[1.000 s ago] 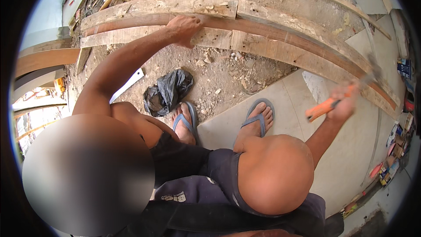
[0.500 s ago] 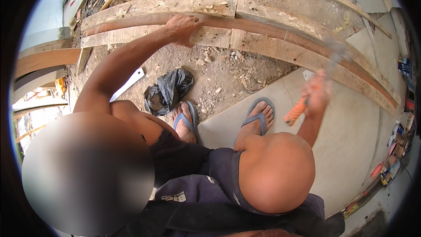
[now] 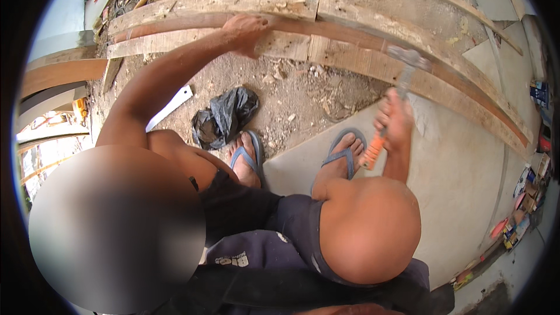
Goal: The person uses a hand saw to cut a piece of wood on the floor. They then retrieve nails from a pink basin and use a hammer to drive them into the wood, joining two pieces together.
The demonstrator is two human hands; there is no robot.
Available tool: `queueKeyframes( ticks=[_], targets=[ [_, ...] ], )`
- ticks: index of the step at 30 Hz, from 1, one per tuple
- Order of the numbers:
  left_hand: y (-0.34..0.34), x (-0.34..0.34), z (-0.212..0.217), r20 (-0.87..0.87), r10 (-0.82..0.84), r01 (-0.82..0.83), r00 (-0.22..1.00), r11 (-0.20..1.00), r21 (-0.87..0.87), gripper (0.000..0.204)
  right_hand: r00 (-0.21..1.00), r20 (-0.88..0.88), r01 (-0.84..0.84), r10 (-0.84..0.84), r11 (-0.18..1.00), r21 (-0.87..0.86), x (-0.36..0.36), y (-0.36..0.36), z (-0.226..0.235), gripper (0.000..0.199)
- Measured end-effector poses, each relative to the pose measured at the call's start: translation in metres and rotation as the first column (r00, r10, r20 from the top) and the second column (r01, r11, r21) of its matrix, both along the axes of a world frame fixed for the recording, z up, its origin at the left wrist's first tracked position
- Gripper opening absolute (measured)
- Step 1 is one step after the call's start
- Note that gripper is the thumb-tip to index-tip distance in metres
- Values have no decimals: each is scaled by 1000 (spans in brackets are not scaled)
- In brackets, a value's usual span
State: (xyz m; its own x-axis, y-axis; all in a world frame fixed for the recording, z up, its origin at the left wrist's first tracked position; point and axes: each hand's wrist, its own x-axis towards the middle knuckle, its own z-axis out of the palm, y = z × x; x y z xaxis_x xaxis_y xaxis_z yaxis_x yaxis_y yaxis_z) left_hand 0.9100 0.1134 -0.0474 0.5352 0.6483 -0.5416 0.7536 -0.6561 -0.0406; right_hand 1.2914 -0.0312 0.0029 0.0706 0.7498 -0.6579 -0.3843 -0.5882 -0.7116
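Observation:
A long wooden form lies across the far side: two pale planks, the far plank and the near plank, with a reddish-brown wood strip running between them. My left hand is closed over the strip, left of the planks' joints; its fingertips are partly hidden. In my right hand is a hammer, gripped by its orange handle. The metal hammer head, slightly blurred, is at the strip, right of the middle; whether it touches the wood I cannot tell.
A black plastic bag and a saw blade lie on the dirt near my left foot. Pale tiles cover the right side. Wood chips are scattered beyond the planks. Boxes and small items line the right edge.
My right hand and the hammer have moved left, and the hammer head has come from farther right along the strip. My left hand keeps its place on the strip.

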Motion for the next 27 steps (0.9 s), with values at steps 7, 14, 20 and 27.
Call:
queueKeyframes(
  ticks=[7, 14, 20, 27],
  targets=[
    [3, 13, 0, 17, -21, 21, 1000, 999, -34, 86, 524, 29, 566, -851, 373, 735, 56, 29, 123, 37],
    [1, 1, -15, -70, -5, 2, 998, 999, -36, 87, 993, -64, -104, 97, 988, -115, -57, -15, -33, 18],
    [-11, -13, -5, 48, -6, 2, 999, 997, 79, 91, 991, 22, 125, -133, 967, 221, 12, 3, 37, 22],
    [-11, -4, -3, 22, 87, -86, 996, 995, -56, 72, 455, 52, 626, -889, 361, 691, 32, 38, 93, 37]
  ],
)
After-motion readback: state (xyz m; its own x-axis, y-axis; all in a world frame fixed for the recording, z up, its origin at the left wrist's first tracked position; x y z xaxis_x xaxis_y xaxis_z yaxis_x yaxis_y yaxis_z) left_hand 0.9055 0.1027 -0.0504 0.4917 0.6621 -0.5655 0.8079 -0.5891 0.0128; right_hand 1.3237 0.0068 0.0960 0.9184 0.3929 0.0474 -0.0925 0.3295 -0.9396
